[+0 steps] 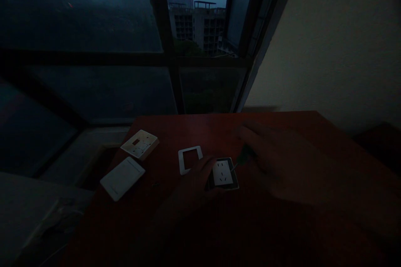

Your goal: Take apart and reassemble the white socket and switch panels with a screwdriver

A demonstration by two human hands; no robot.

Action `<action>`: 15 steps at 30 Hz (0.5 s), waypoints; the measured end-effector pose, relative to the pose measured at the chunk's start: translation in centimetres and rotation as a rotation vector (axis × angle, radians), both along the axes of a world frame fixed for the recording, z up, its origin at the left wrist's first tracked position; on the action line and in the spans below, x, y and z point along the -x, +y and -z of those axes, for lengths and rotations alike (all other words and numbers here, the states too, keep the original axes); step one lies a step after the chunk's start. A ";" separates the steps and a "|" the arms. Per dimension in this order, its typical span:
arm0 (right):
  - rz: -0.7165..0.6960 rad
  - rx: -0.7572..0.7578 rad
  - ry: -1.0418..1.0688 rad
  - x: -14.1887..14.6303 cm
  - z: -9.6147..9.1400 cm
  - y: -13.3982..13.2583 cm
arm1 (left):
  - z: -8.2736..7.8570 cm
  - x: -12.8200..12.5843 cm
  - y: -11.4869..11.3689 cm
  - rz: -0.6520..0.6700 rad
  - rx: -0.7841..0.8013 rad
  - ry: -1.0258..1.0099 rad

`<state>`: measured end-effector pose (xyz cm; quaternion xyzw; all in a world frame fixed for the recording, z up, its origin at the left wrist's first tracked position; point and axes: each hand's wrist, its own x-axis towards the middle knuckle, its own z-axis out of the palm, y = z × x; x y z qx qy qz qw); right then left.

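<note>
A wall socket (222, 172) with a white face and a dark surround lies face up on the red-brown table. My left hand (200, 179) grips it from its left side, fingers at the top and thumb at the lower edge. In my right hand (266, 154) is a screwdriver (246, 154) with a dark green handle, its shaft slanting down to the socket's right edge. The scene is very dark, so the tip's exact seat cannot be made out. Just left of the socket rests a white rectangular frame (181, 162), partly covered by my left fingers.
On the table's left side lie a white mounting box (140, 144) and a white flat panel (122, 178). Small dark bits, perhaps screws, lie near the panel. Behind the table (213, 123) stands a large window; a pale wall (332, 50) rises at the right.
</note>
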<state>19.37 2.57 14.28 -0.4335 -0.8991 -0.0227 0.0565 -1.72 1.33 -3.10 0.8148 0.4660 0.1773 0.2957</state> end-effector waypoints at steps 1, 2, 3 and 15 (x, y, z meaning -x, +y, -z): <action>0.002 -0.006 -0.007 0.0 0.0 0.1 | 0.0 0.0 0.0 -0.008 -0.001 0.002; 0.032 -0.035 -0.027 0.0 0.0 0.1 | 0.0 0.0 0.0 -0.015 -0.004 0.003; 0.077 -0.074 -0.055 0.0 0.1 0.2 | 0.1 0.0 0.0 -0.019 -0.007 0.003; 0.144 -0.093 -0.055 0.0 0.4 0.0 | 0.0 0.0 -0.1 -0.004 -0.025 -0.020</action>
